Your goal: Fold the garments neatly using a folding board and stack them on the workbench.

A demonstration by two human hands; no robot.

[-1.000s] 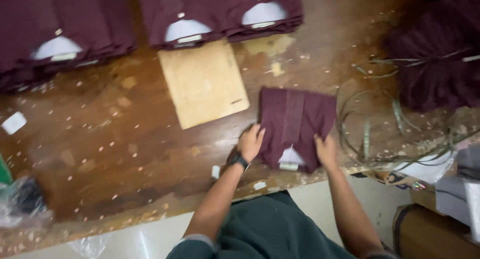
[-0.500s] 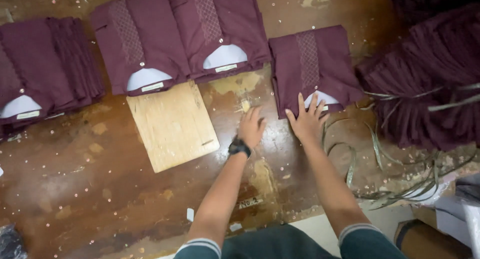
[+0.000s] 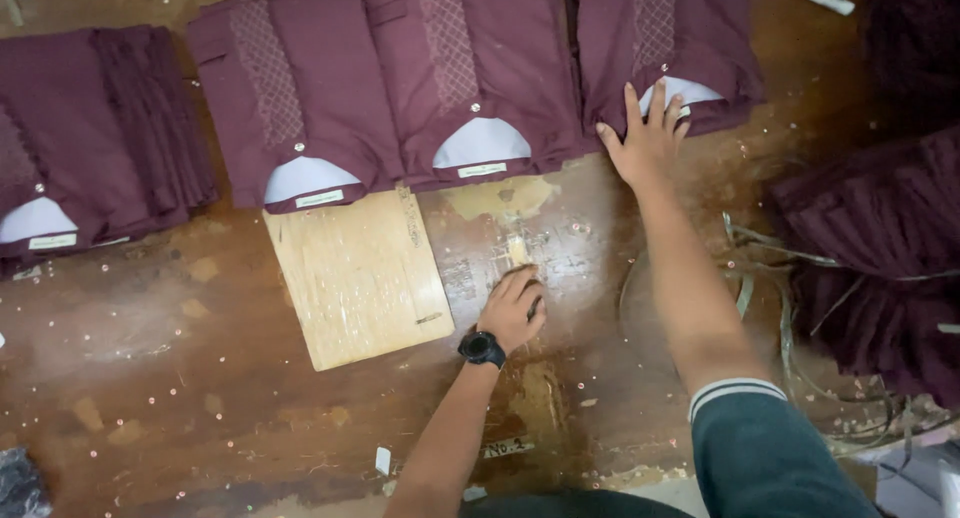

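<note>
Right hand lies flat, fingers spread, grasping nothing, pressing the folded maroon shirt. Left hand rests loosely curled on the table, just beside the wooden board.

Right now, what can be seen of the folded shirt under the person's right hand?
The folded shirt is dark maroon cloth with a patterned strip down its front and a white insert in the collar opening. It lies flat on the worn wooden table, rightmost in a row of like shirts, collar toward the person. The right hand presses flat on its collar edge, fingers spread. Its left side meets the neighbouring shirt.
</note>
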